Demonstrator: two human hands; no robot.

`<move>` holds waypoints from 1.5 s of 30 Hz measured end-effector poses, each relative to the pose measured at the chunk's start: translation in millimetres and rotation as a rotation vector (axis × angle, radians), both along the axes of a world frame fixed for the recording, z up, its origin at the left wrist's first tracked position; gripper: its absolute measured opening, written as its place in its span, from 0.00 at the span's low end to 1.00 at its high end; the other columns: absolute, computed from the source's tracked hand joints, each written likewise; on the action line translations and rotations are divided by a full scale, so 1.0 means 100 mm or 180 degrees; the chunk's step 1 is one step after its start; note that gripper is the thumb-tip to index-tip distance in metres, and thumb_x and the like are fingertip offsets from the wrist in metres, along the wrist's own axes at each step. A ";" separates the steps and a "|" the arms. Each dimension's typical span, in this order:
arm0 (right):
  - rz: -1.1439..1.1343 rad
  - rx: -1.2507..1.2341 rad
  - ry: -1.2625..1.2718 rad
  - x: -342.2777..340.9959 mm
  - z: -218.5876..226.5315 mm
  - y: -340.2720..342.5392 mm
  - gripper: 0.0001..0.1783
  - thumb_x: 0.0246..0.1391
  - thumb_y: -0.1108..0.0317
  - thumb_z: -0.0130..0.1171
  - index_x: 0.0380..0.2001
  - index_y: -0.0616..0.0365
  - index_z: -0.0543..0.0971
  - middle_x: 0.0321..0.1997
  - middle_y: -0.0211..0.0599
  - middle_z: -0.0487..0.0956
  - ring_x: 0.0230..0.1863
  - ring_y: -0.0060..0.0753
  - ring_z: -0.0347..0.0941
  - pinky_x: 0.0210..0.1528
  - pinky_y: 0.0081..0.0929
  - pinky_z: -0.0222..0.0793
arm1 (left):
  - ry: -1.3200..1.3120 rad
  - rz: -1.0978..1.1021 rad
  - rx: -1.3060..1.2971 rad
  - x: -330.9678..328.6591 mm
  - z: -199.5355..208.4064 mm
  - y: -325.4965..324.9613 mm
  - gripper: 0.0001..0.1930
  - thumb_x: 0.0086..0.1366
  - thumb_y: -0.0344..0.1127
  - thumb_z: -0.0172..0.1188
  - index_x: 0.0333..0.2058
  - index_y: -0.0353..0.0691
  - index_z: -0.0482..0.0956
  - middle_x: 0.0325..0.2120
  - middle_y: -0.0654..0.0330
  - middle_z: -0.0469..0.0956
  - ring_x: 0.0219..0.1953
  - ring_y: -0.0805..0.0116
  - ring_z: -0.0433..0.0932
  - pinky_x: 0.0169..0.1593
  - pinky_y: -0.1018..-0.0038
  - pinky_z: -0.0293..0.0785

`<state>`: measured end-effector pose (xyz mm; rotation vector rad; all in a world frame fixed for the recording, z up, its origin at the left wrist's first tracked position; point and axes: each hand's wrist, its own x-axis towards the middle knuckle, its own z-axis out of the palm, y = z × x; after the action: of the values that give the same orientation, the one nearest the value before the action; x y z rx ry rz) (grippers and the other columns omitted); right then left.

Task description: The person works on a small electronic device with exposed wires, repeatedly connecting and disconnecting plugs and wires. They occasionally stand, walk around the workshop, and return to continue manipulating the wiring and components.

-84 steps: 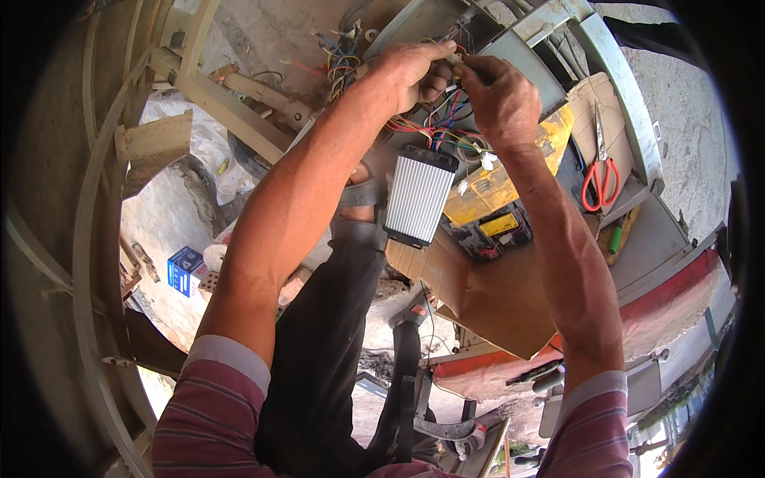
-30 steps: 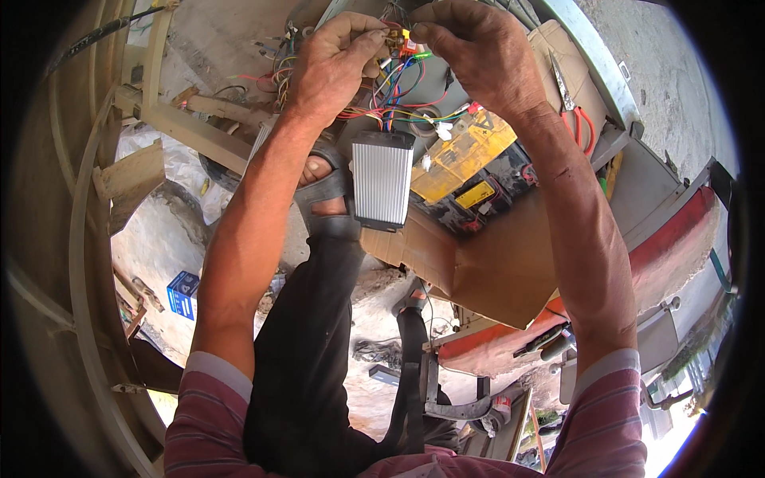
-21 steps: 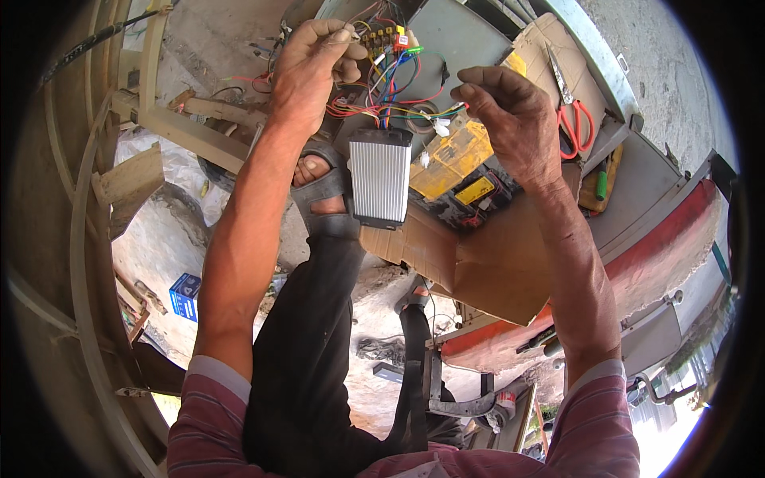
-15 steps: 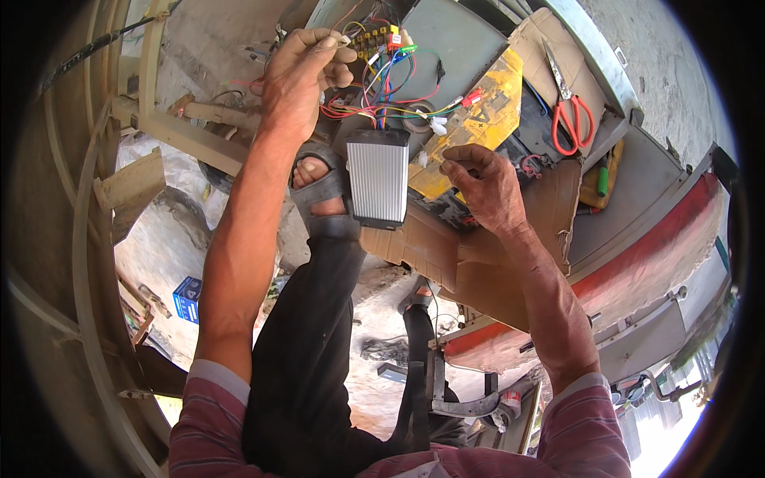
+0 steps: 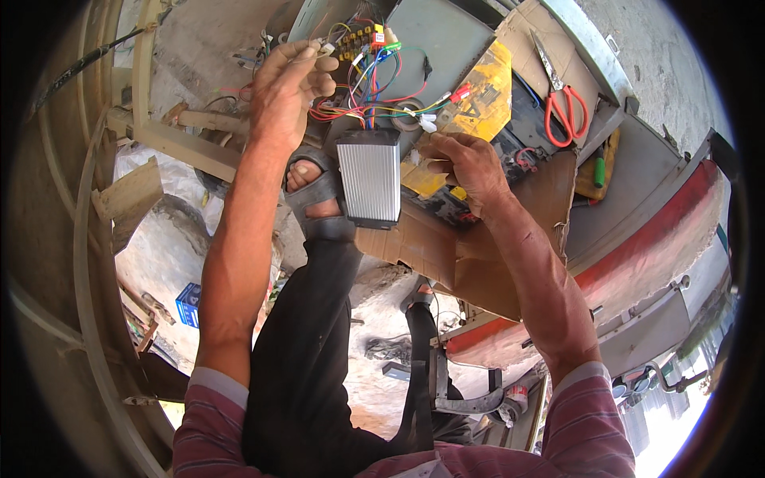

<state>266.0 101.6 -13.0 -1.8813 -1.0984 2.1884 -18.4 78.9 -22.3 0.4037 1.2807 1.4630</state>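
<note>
My left hand (image 5: 280, 99) is raised at the upper left, thumb and finger pinched on a small white wire connector (image 5: 327, 49). My right hand (image 5: 472, 166) has its fingers drawn together beside a white plug (image 5: 428, 123); what they hold, if anything, I cannot make out. Between my hands lies a ribbed silver controller box (image 5: 370, 179) with black ends. A bundle of coloured wires (image 5: 370, 103) runs from its far end to a yellow-and-black terminal block (image 5: 360, 41). A red connector (image 5: 460, 93) ends another lead.
A yellow plate (image 5: 482, 95) lies over dark batteries at the right. Red-handled scissors (image 5: 564, 111) rest on cardboard (image 5: 530, 219) beyond it. A green-handled tool (image 5: 599, 171) lies farther right. My sandalled foot (image 5: 311, 187) is beside the box, and a metal frame (image 5: 179, 147) stands at left.
My right hand has moved up and slightly left, closer to the white plug. My left hand has shifted slightly left, still pinching the connector. The view has shifted a little.
</note>
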 end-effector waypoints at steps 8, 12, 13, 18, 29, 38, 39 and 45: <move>-0.1401 -0.1024 0.0531 -0.11 -0.05 0.02 0.17 0.69 0.58 0.53 0.55 0.54 0.76 0.47 0.34 0.85 0.34 0.21 0.78 0.31 0.20 0.66 | -0.0096 -0.0042 -0.0059 -0.05 -0.05 -0.02 0.09 0.72 0.31 0.57 0.48 0.37 0.76 0.39 0.51 0.84 0.32 0.68 0.81 0.38 0.72 0.78; -0.1541 -0.1063 0.0543 -0.13 -0.09 0.03 0.16 0.69 0.58 0.54 0.54 0.51 0.76 0.47 0.35 0.84 0.32 0.21 0.77 0.30 0.20 0.67 | -0.0083 -0.0140 -0.0046 -0.07 -0.08 -0.03 0.09 0.73 0.31 0.55 0.48 0.36 0.76 0.41 0.50 0.84 0.34 0.68 0.81 0.39 0.71 0.79; -0.1583 -0.1083 0.0615 -0.13 -0.10 0.02 0.15 0.69 0.59 0.54 0.54 0.52 0.76 0.46 0.35 0.84 0.32 0.21 0.77 0.30 0.19 0.67 | -0.0128 -0.0124 -0.0055 -0.08 -0.08 -0.03 0.09 0.73 0.30 0.55 0.48 0.36 0.76 0.41 0.50 0.84 0.34 0.68 0.81 0.39 0.71 0.79; -0.1858 -0.1118 0.0929 -0.07 -0.07 -0.04 0.14 0.69 0.60 0.55 0.51 0.53 0.78 0.43 0.32 0.84 0.31 0.21 0.76 0.31 0.20 0.69 | -0.0183 -0.0148 -0.0005 -0.08 -0.08 -0.03 0.08 0.73 0.30 0.55 0.47 0.36 0.77 0.41 0.50 0.84 0.34 0.68 0.81 0.39 0.71 0.80; -0.1444 -0.0035 0.1249 -0.01 0.04 -0.11 0.11 0.66 0.63 0.60 0.45 0.57 0.81 0.37 0.26 0.83 0.31 0.16 0.74 0.34 0.18 0.67 | -0.0220 -0.0114 0.0048 -0.09 -0.09 -0.06 0.08 0.73 0.31 0.55 0.48 0.37 0.76 0.41 0.50 0.84 0.34 0.67 0.81 0.39 0.70 0.79; -0.1234 -0.0003 0.1621 0.04 0.00 -0.13 0.14 0.70 0.63 0.54 0.51 0.58 0.79 0.43 0.28 0.84 0.35 0.19 0.79 0.37 0.20 0.72 | -0.0414 -0.0049 0.0123 -0.14 -0.12 -0.11 0.08 0.73 0.31 0.54 0.47 0.39 0.76 0.39 0.51 0.84 0.34 0.65 0.81 0.41 0.68 0.79; -0.1228 -0.0024 0.1725 0.04 0.00 -0.13 0.14 0.70 0.63 0.53 0.51 0.58 0.79 0.43 0.28 0.83 0.36 0.19 0.79 0.38 0.20 0.72 | -0.0445 -0.0056 0.0150 -0.14 -0.12 -0.11 0.08 0.73 0.31 0.54 0.47 0.39 0.76 0.39 0.51 0.84 0.34 0.65 0.81 0.41 0.68 0.79; -0.1407 -0.0334 0.1724 0.04 -0.02 -0.12 0.17 0.70 0.63 0.53 0.55 0.59 0.77 0.44 0.28 0.81 0.37 0.20 0.78 0.38 0.20 0.72 | -0.0505 -0.0032 0.0224 -0.16 -0.14 -0.12 0.08 0.72 0.31 0.55 0.46 0.39 0.77 0.38 0.50 0.84 0.33 0.63 0.81 0.40 0.67 0.79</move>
<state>269.8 89.4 -15.3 -1.2628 -0.4328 2.2934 -34.0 67.2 -36.0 0.3330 1.1021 1.5039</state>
